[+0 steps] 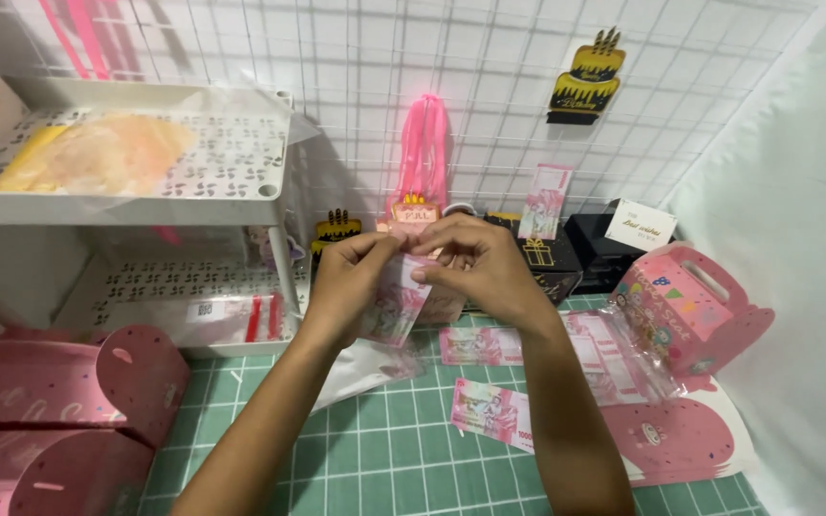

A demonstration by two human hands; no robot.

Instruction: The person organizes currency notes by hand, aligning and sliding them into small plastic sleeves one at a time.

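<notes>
Head view: we see both hands, left (351, 282) and right (475, 263), pinching 1 pink banknote (396, 301) together above the green table (384, 430). A pink handled gift box (685, 311) stands right; a black-and-gold cake sign (585, 78) hangs on the wire grid. The white shelf (145, 205) holds a yellow-orange bag (97, 153).

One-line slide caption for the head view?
Left hand and right hand hold a pink banknote above a green cutting mat.
</notes>
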